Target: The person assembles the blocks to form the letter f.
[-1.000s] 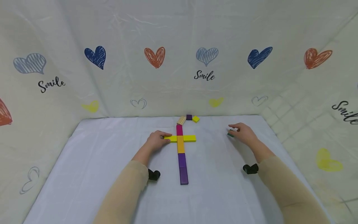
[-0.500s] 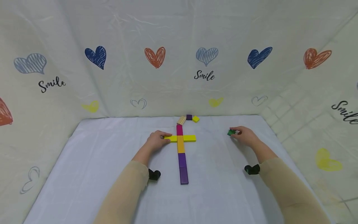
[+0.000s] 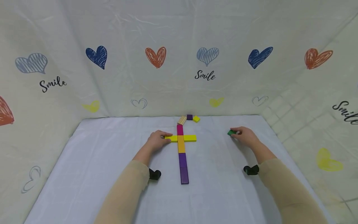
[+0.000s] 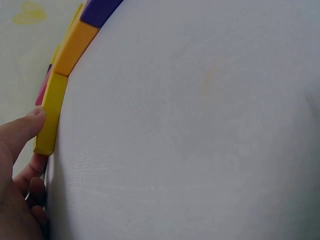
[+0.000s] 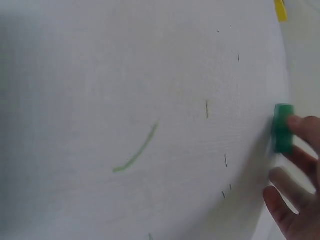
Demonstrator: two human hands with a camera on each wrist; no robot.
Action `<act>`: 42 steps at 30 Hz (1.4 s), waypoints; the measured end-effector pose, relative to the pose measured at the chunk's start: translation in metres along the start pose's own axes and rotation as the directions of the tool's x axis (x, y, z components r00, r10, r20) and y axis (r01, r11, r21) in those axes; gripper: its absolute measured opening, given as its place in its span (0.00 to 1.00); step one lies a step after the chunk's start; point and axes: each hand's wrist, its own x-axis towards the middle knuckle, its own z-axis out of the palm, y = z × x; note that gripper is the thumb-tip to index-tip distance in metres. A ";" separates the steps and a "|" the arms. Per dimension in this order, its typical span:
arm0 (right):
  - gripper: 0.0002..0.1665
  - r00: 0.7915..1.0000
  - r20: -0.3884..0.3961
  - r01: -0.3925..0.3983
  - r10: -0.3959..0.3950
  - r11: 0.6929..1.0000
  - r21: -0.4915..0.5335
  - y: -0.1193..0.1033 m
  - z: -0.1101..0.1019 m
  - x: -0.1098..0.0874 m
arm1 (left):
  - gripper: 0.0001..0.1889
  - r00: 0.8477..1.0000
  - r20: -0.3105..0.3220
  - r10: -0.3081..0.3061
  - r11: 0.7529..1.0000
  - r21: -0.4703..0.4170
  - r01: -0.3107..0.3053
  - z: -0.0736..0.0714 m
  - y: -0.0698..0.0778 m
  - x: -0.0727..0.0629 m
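Note:
Several coloured blocks form a cross on the table: a pink one (image 3: 180, 129) at the top, an orange one (image 3: 181, 144) at the crossing, and purple ones (image 3: 183, 168) below. Yellow blocks make the two arms. My left hand (image 3: 156, 140) holds the outer end of the left yellow block (image 3: 173, 139) between thumb and fingers; the left wrist view shows the thumb (image 4: 32, 122) on its side. Well to the right of the cross, my right hand (image 3: 246, 137) pinches a green block (image 3: 231, 133). In the right wrist view the green block (image 5: 283, 127) looks slightly blurred.
Behind the cross, close to the back wall, lie a small group of tan wooden sticks or a ribbed block (image 3: 182, 120), a dark purple block (image 3: 189, 117) and a small yellow block (image 3: 196, 119). A white cloth (image 3: 112, 186) covers the table, with a few pen marks on it.
My right fingers, raised and apart over the green block a second ago, have closed on it, and its top face now shows more. The left hand has stayed on the yellow block.

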 end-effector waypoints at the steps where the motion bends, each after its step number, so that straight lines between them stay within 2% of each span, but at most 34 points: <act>1: 0.30 1.000 -0.005 0.003 -0.003 1.000 -0.004 0.000 0.001 0.000 | 0.15 1.000 0.001 -0.004 1.000 -0.002 0.004 0.000 0.000 0.000; 13: 0.29 0.996 -0.075 0.044 -0.044 0.999 0.007 -0.010 0.010 0.002 | 0.15 1.000 0.006 -0.016 1.000 -0.013 0.016 -0.001 0.003 -0.002; 20: 0.29 0.995 -0.081 0.060 -0.056 0.997 0.049 -0.022 0.021 0.010 | 0.16 1.000 0.009 -0.021 1.000 -0.006 0.022 -0.001 0.004 -0.002; 31: 0.26 0.991 -0.098 0.096 -0.088 0.992 0.082 -0.062 0.038 0.022 | 0.16 1.000 0.011 -0.018 1.000 -0.014 0.018 -0.002 0.005 -0.002; 42: 0.23 0.990 -0.103 0.103 -0.098 0.993 0.048 -0.103 0.058 0.040 | 0.15 1.000 0.002 -0.014 1.000 -0.014 0.014 -0.001 0.005 -0.001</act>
